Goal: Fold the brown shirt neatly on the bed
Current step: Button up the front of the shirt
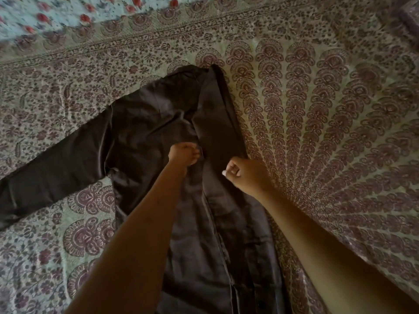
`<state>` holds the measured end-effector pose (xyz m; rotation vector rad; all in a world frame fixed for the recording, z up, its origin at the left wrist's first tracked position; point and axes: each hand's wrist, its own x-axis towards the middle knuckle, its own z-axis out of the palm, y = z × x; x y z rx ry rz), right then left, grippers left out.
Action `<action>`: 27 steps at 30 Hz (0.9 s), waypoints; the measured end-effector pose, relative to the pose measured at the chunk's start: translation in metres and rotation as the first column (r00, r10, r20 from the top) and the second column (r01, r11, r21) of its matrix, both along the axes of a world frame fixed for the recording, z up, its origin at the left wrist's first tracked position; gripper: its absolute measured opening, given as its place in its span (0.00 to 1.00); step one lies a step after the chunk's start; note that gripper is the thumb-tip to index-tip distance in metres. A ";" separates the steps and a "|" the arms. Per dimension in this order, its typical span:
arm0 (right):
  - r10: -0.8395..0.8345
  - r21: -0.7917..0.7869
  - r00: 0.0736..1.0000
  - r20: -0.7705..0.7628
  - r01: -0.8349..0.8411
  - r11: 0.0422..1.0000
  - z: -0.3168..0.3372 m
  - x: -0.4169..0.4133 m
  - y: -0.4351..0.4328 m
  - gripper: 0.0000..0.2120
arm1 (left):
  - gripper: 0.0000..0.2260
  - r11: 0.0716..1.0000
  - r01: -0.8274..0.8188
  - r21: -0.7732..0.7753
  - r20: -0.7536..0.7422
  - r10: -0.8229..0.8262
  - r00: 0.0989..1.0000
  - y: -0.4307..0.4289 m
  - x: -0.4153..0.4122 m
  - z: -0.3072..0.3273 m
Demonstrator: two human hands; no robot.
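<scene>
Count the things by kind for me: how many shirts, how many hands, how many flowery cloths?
brown shirt: 1
hands: 2, the left hand and the right hand
printed cloths: 2, the paisley bedspread and the blue cloth with red flowers
Total: 5

No text, label, brand, number or sign can be read anywhere. The brown shirt shows only plain dark cloth. The bed cover around it carries floral and paisley print, with no letters or figures in it.
</scene>
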<state>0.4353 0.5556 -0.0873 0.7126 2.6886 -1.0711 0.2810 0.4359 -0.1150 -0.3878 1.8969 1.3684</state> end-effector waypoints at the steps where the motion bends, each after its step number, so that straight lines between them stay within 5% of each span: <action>1: 0.041 0.031 0.999 -0.023 -0.040 0.999 -0.003 -0.006 -0.006 0.10 | 0.12 0.999 -0.018 0.031 0.027 0.017 0.999 0.007 -0.005 -0.004; 4: 0.166 0.128 0.986 0.017 -0.167 0.978 -0.019 -0.012 -0.033 0.22 | 0.10 0.997 0.056 -0.061 -0.023 -0.057 0.998 0.027 -0.017 -0.016; 7: 0.291 0.302 0.931 0.219 -0.349 0.887 -0.039 -0.015 -0.053 0.34 | 0.14 0.978 0.135 -0.162 -0.084 -0.150 0.985 0.038 -0.031 -0.023; 10: 0.274 0.322 0.939 0.207 -0.330 0.888 -0.049 -0.016 -0.060 0.23 | 0.15 0.953 0.159 -0.258 -0.140 -0.199 0.970 0.040 -0.042 -0.022; 12: 0.206 0.237 0.979 0.014 -0.203 0.950 -0.054 -0.013 -0.058 0.11 | 0.16 0.946 0.138 -0.293 -0.244 -0.214 0.946 0.040 -0.044 -0.020; 16: -0.244 -0.221 0.943 -0.226 0.194 0.956 -0.061 0.000 -0.039 0.10 | 0.13 0.986 0.006 -0.165 -0.359 -0.065 0.931 0.028 -0.031 -0.017; 19: -0.415 -0.368 0.892 -0.179 0.331 0.869 -0.061 0.009 -0.030 0.11 | 0.17 0.983 -0.127 -0.131 -0.097 0.115 0.989 0.010 -0.010 -0.018; 23: -0.372 -0.432 0.917 -0.145 0.279 0.858 -0.060 0.014 -0.038 0.05 | 0.23 0.990 0.137 -0.024 0.372 -0.118 0.921 -0.001 0.029 -0.014; 27: -0.305 -0.429 0.946 -0.113 0.231 0.873 -0.062 0.018 -0.047 0.08 | 0.20 0.925 -0.241 0.293 0.537 0.049 0.842 0.001 0.027 -0.015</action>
